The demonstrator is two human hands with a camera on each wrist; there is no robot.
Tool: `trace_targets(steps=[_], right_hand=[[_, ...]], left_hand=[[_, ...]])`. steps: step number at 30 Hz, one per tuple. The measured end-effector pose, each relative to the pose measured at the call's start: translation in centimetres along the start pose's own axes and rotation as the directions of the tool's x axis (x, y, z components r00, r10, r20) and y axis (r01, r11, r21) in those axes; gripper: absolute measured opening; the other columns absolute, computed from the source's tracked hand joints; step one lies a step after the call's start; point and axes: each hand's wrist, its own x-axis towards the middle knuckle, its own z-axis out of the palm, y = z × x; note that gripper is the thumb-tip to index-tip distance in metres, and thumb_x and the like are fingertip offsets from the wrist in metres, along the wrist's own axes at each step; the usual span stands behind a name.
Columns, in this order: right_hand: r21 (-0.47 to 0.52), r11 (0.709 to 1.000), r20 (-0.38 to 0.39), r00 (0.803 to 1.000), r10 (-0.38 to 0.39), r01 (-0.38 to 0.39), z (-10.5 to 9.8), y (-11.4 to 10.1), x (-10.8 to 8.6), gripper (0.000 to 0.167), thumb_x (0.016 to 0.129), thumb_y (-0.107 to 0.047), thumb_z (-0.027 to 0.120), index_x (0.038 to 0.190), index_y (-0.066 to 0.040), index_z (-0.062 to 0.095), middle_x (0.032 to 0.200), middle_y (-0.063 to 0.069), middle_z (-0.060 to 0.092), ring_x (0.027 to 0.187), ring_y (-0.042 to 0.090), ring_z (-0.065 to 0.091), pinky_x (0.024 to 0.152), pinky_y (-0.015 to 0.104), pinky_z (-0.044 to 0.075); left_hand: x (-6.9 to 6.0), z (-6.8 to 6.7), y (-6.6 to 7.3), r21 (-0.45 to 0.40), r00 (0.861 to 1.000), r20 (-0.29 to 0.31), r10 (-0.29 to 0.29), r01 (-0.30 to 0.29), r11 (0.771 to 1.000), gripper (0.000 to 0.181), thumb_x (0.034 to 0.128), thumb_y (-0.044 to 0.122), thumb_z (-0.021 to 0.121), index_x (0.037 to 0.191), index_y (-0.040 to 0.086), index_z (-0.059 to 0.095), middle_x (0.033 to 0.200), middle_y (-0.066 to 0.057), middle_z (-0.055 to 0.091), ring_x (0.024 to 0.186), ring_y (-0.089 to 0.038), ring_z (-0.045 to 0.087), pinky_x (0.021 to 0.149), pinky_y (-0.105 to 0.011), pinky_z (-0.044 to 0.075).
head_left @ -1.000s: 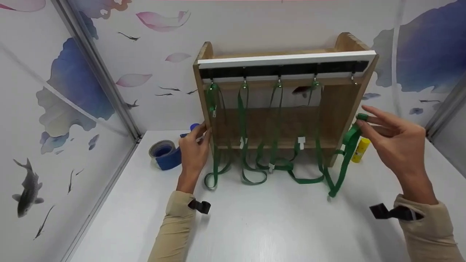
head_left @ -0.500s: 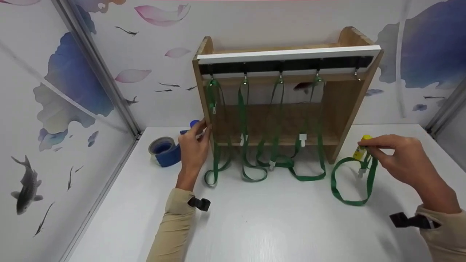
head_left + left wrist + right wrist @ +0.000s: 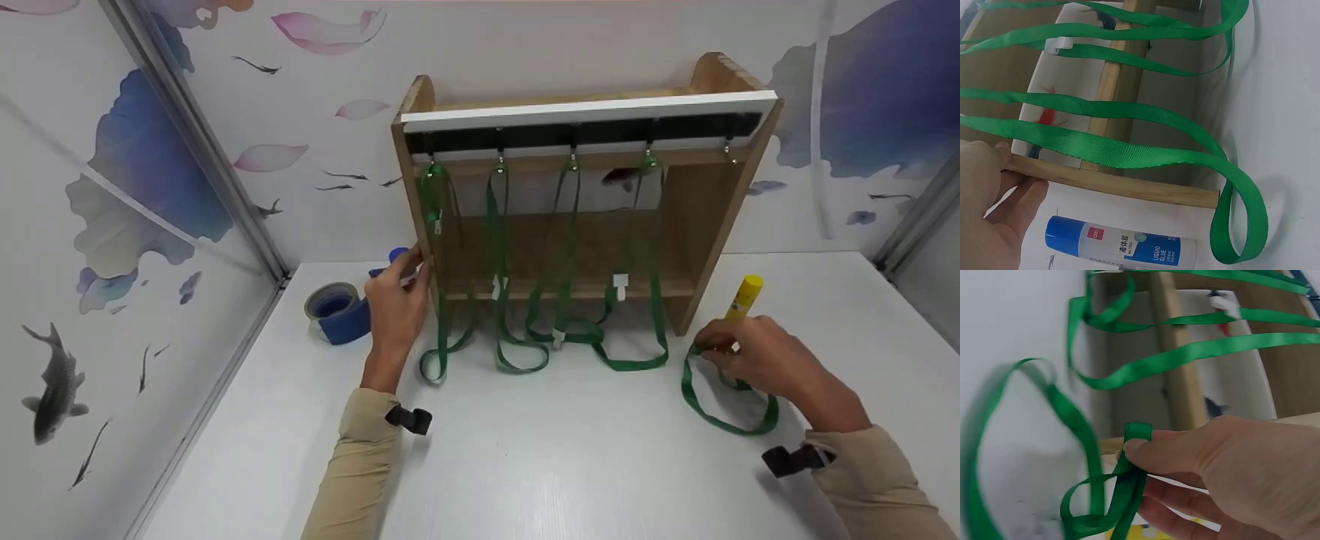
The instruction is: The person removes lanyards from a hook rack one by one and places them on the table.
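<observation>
A wooden rack (image 3: 701,225) stands on the white table, with a row of metal hooks under its white-edged top. My left hand (image 3: 396,307) grips the edge of its left side panel (image 3: 1123,184), thumb on one face and fingers on the other. Several green lanyards (image 3: 493,225) hang from the hooks, their lower loops on the table; the rightmost hook (image 3: 730,152) is bare. At the rack's front right corner, my right hand (image 3: 769,364) pinches a folded green lanyard (image 3: 1139,433) between thumb and fingers. Its loop droops low at the table, and its clip is blurred.
A yellow glue stick (image 3: 744,296) stands just behind my right hand. Left of the rack lie a roll of blue tape (image 3: 345,324) and a blue-capped liquid glue bottle (image 3: 1123,242). Patterned white walls enclose the back and left.
My right hand has carried the lanyard from beside the rack's right panel out to the right, then down and back left to table level. My left hand stays on the rack.
</observation>
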Motion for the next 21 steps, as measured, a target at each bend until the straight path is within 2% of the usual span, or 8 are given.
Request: trace_targets(steps=[3,5,7,10,12,13,16,21], right_hand=[[0.007,1.000,0.006,1.000,0.007,-0.007,0.5,0.5,-0.2,0.024,0.097,-0.014,0.081,0.121,-0.011,0.082,0.117,0.016,0.081,0.106,0.036,0.072,0.088,0.058,0.066],[-0.008,1.000,-0.011,1.000,-0.011,0.011,0.6,0.8,-0.6,0.031,0.098,-0.027,0.083,0.126,-0.012,0.081,0.127,0.019,0.078,0.116,0.042,0.070,0.094,0.065,0.063],[-0.049,0.999,-0.003,1.000,-0.020,0.020,0.7,0.8,-1.2,0.056,0.094,-0.047,0.084,0.138,-0.014,0.074,0.144,0.023,0.069,0.131,0.050,0.060,0.100,0.075,0.055],[-0.105,0.994,0.076,0.997,-0.013,0.021,0.9,0.6,-2.1,0.102,0.079,-0.071,0.086,0.158,-0.014,0.055,0.169,0.030,0.041,0.150,0.061,0.037,0.110,0.087,0.037],[-0.128,0.992,0.133,0.991,0.017,0.000,1.0,0.5,-2.4,0.122,0.073,-0.076,0.088,0.167,-0.013,0.041,0.174,0.032,0.026,0.153,0.064,0.027,0.111,0.090,0.032],[-0.126,0.992,0.157,0.987,0.037,-0.017,1.0,0.5,-2.4,0.126,0.073,-0.073,0.090,0.169,-0.011,0.036,0.174,0.033,0.024,0.153,0.064,0.027,0.112,0.090,0.032],[-0.098,0.992,0.176,0.980,0.091,-0.074,0.8,0.8,-1.9,0.116,0.079,-0.059,0.093,0.165,-0.004,0.039,0.164,0.034,0.042,0.140,0.058,0.047,0.108,0.081,0.046],[-0.011,0.995,0.146,0.984,0.099,-0.099,0.2,2.0,-0.7,0.075,0.090,-0.025,0.090,0.150,0.006,0.056,0.134,0.033,0.067,0.113,0.041,0.066,0.094,0.060,0.065]], left_hand=[[0.0,0.1,0.1,-0.002,1.000,0.004,-0.005,0.005,1.000,0.033,0.1084,0.021,0.069,0.139,0.009,0.073,0.132,-0.009,0.079,0.116,-0.029,0.080,0.095,-0.045,0.066],[0.1,0.1,0.1,-0.003,1.000,0.006,-0.006,0.006,1.000,0.033,0.1085,0.022,0.069,0.139,0.009,0.073,0.132,-0.009,0.079,0.116,-0.029,0.080,0.095,-0.045,0.066],[0.1,0.1,0.2,-0.001,1.000,0.009,-0.010,0.010,1.000,0.033,0.1084,0.022,0.069,0.139,0.010,0.073,0.132,-0.009,0.079,0.116,-0.028,0.080,0.095,-0.044,0.066],[0.2,0.0,0.2,0.000,1.000,0.010,-0.017,0.017,1.000,0.033,0.1085,0.023,0.069,0.140,0.011,0.073,0.133,-0.008,0.079,0.117,-0.027,0.079,0.096,-0.043,0.066],[0.2,0.0,0.1,0.004,1.000,0.006,-0.021,0.021,1.000,0.033,0.1085,0.024,0.069,0.139,0.012,0.073,0.133,-0.007,0.079,0.118,-0.026,0.079,0.095,-0.042,0.066],[0.2,0.0,0.0,0.004,1.000,0.005,-0.023,0.023,1.000,0.033,0.1085,0.025,0.069,0.139,0.012,0.074,0.133,-0.007,0.079,0.118,-0.026,0.079,0.095,-0.042,0.066],[0.1,0.0,-0.1,-0.002,1.000,0.006,-0.019,0.019,1.000,0.033,0.1085,0.025,0.069,0.139,0.012,0.074,0.133,-0.007,0.079,0.117,-0.026,0.079,0.094,-0.042,0.067],[0.0,0.1,-0.1,-0.017,1.000,-0.004,0.013,-0.013,1.000,0.032,0.1084,0.022,0.069,0.138,0.010,0.074,0.130,-0.008,0.080,0.115,-0.027,0.080,0.092,-0.044,0.067]])
